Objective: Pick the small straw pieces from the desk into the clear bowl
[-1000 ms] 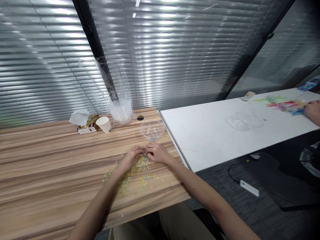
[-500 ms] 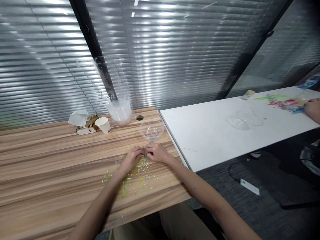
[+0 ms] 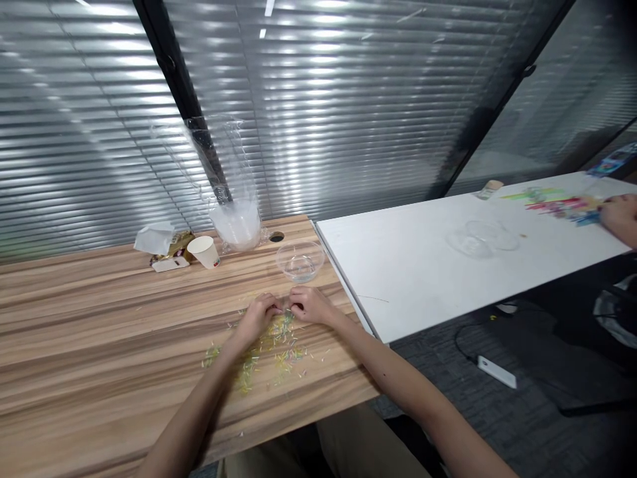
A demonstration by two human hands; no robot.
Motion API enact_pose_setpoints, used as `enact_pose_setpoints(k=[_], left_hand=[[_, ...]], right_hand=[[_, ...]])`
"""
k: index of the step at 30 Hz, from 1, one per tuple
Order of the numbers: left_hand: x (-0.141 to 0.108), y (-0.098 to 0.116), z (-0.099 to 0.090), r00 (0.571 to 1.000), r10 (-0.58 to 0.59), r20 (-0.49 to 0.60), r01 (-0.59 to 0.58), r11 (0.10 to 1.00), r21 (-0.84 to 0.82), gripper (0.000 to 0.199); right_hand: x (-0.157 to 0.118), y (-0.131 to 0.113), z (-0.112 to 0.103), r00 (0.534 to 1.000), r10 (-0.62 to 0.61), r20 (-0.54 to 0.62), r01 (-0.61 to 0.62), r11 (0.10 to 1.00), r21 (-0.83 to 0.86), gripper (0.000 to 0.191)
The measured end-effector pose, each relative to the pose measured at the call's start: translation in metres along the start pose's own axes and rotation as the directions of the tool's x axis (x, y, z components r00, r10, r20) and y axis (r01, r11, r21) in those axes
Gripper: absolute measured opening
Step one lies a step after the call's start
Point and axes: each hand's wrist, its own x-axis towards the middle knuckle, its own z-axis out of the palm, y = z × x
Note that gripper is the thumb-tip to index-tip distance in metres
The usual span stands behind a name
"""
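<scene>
My left hand [image 3: 261,315] and my right hand [image 3: 309,305] are close together over the wood-grain table, with fingers curled and pinched. Whatever the fingertips hold is too small to make out. Below and around them lie many short, thin cut pieces [image 3: 283,332], mostly yellow and green, scattered loosely on the tabletop. Just beyond my right hand stands a round clear plastic bowl [image 3: 300,263]; it looks nearly see-through.
At the back are a paper cup [image 3: 204,252], a tissue pack [image 3: 172,251] and a clear bag with white bowls [image 3: 237,224]. On the white table [image 3: 408,265] to the right lie clear lids [image 3: 480,239], colourful strips [image 3: 557,204] and another person's hand [image 3: 620,216].
My left hand has shifted slightly left, so the gap between my hands is a little wider. My right hand stays almost in place. The view has moved very slightly.
</scene>
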Motion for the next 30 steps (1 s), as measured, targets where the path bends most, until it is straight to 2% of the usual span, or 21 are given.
enact_pose_setpoints(k=[10,15,18,21,23,27,30], left_hand=[[0.001,-0.002,0.001,1.000,-0.022,0.017,0.022,1.000,-0.010,0.015],[-0.001,-0.001,-0.014,0.999,-0.033,-0.031,0.031,0.999,-0.045,0.015],[0.002,0.005,-0.029,0.991,-0.033,-0.133,0.026,0.998,-0.055,0.018],[0.020,0.018,-0.042,0.969,-0.020,-0.247,0.011,0.999,-0.039,0.019],[0.041,0.029,-0.044,0.963,0.010,-0.271,-0.014,1.000,-0.014,0.018],[0.091,0.044,-0.033,0.977,0.102,-0.186,-0.095,0.994,0.050,0.014],[0.120,0.044,-0.018,0.982,0.144,-0.119,-0.132,0.986,0.100,0.015]], right_hand=[[0.003,0.003,0.002,0.999,0.033,0.009,-0.033,0.999,0.000,0.015],[0.004,0.001,0.001,0.998,0.064,-0.005,-0.064,0.998,0.007,0.015],[0.006,0.000,0.000,0.997,0.076,-0.020,-0.075,0.997,0.014,0.017],[0.008,-0.001,-0.001,0.997,0.070,-0.027,-0.070,0.997,0.019,0.016],[0.009,0.000,0.000,0.997,0.069,-0.029,-0.068,0.997,0.018,0.015],[0.010,0.003,0.003,0.994,0.100,-0.034,-0.100,0.995,0.002,0.016],[0.010,0.004,0.004,0.992,0.121,-0.028,-0.121,0.993,-0.011,0.016]])
